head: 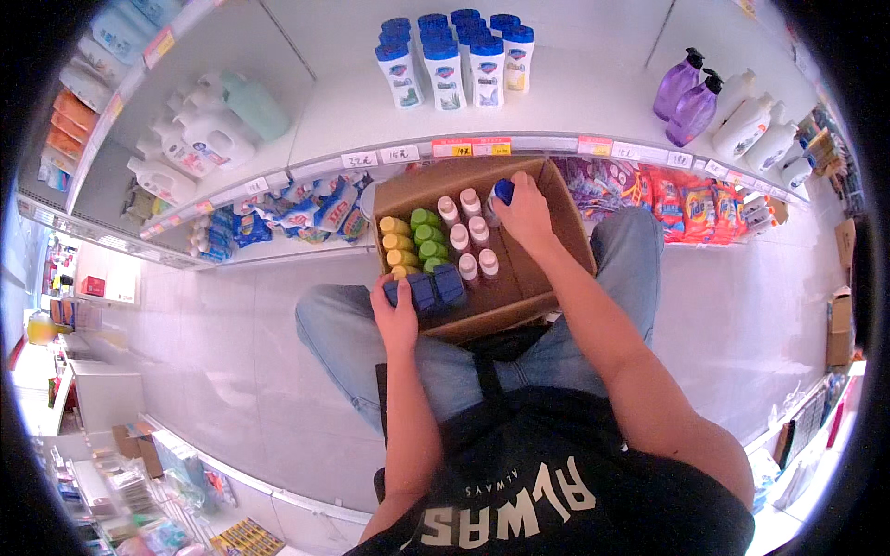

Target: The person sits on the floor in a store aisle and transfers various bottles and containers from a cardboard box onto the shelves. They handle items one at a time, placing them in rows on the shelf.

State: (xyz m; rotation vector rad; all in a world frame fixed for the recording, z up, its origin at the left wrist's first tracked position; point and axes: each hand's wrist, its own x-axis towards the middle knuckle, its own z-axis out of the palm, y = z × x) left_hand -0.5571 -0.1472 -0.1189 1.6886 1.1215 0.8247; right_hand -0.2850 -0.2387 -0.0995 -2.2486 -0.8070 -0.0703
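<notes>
An open cardboard box (500, 316) stands between my bent knees. In my right hand (526, 219) is a white bottle with a blue cap (503, 192), at the box's far right part. My left hand (398, 316) grips the box's near left corner, its thumb lying against dark blue packs (431, 288); the corner itself is hidden. Inside stand yellow-capped bottles (398, 242), green-capped bottles (429, 233) and several bottles with pale pink caps (478, 229). On the shelf ahead, white body-wash bottles with blue caps (445, 69) are grouped in rows.
The white shelf (556, 108) has a front edge with price tags (473, 147), just beyond the box. Purple pump bottles (693, 104) stand on it at right, large white jugs (215, 142) at left. Detergent bags (695, 208) fill the lower shelf. Another shelf (306, 511) runs behind me.
</notes>
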